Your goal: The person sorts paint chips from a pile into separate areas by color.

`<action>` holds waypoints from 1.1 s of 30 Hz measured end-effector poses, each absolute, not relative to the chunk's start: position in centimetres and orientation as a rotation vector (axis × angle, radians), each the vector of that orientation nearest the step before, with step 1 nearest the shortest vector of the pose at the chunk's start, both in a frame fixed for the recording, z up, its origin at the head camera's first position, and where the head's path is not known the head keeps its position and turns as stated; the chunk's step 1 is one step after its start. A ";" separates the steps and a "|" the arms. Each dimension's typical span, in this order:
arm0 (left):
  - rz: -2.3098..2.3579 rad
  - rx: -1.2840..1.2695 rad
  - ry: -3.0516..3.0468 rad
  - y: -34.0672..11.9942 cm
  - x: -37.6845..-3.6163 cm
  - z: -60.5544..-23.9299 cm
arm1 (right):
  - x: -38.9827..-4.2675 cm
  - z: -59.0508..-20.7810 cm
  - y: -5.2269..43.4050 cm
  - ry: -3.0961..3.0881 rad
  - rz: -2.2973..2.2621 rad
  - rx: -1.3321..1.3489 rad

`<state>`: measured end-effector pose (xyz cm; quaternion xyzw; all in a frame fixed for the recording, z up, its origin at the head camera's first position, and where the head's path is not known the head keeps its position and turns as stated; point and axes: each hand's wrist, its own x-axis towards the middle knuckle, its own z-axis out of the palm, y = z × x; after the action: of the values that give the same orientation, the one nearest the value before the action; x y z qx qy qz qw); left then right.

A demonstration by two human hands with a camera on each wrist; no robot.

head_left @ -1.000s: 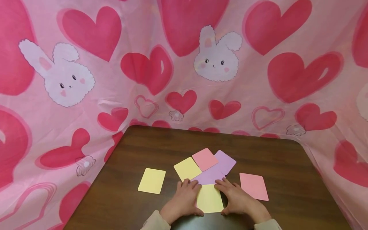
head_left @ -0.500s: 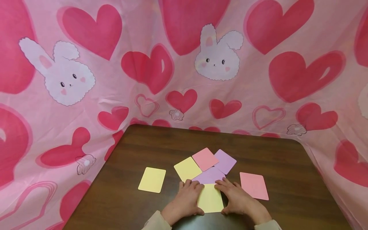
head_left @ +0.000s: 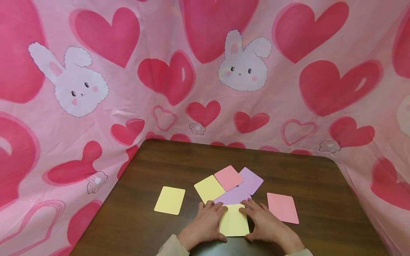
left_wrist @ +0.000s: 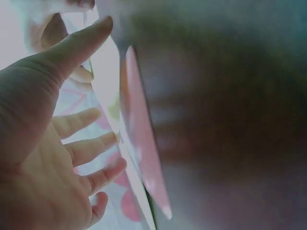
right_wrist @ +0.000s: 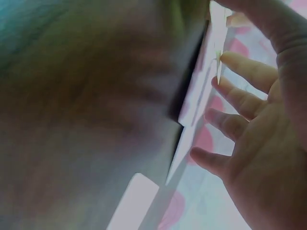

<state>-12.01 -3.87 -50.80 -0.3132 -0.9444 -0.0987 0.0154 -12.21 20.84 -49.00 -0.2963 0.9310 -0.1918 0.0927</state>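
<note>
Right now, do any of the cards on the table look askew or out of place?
Yes. Four middle cards overlap at angles: yellow card, pink card and two purple cards. The outer yellow card and outer pink card lie apart. Nothing looks damaged.

overlapping cards [head_left: 235,183] ahead, bare table [head_left: 192,156] beyond

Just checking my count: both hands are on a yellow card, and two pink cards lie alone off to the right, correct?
Not quite. The head view shows one pink card alone at right; the other pink card overlaps the pile. Both the left hand and right hand are on the yellow card.
</note>
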 end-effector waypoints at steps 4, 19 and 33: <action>-0.337 -0.971 -2.935 -4.8 -12.5 -49.7 | -12.5 -48.4 20.2 2.814 -0.613 -0.941; -0.430 -0.853 -3.117 -14.3 -16.5 -45.0 | -15.2 -48.6 10.1 2.998 -0.600 -0.998; -0.458 -0.432 -3.309 -22.0 -17.2 -45.8 | -17.6 -50.6 0.2 2.916 -0.475 -0.997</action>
<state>-17.16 -22.01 -45.80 -0.1275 -0.9761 -0.1351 -0.1130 -17.61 0.24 -50.63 -0.3197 0.9351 -0.1523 0.0115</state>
